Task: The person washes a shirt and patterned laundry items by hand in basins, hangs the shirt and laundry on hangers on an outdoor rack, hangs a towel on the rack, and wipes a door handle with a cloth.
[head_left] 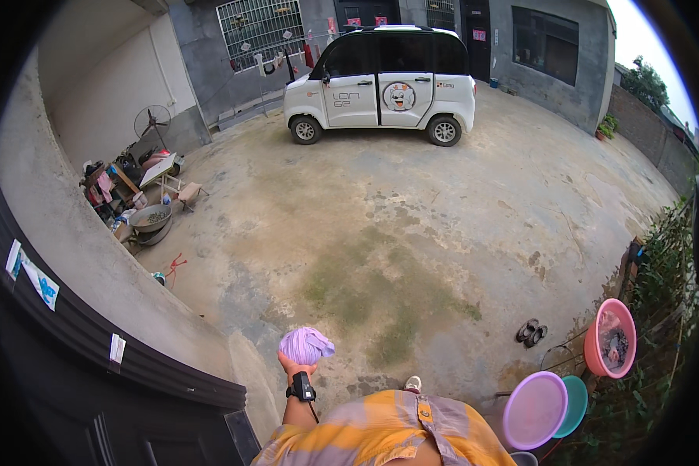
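My left hand is raised in front of me at the lower middle, palm and fingers cupped round a lavender bundle. The bundle is roundish, with fine lines or folds across it and a loose flap at its right side. Whether it is cloth or yarn I cannot tell. Most of my fingers are hidden behind it. A black device with a cable is strapped to my left wrist. My right hand does not show; my yellow and grey checked shirt fills the lower middle.
A black door stands close at my left. Pink, purple and teal basins and dark shoes are at the right, by plants. A small white car is parked ahead. Clutter surrounds a metal bowl at the left.
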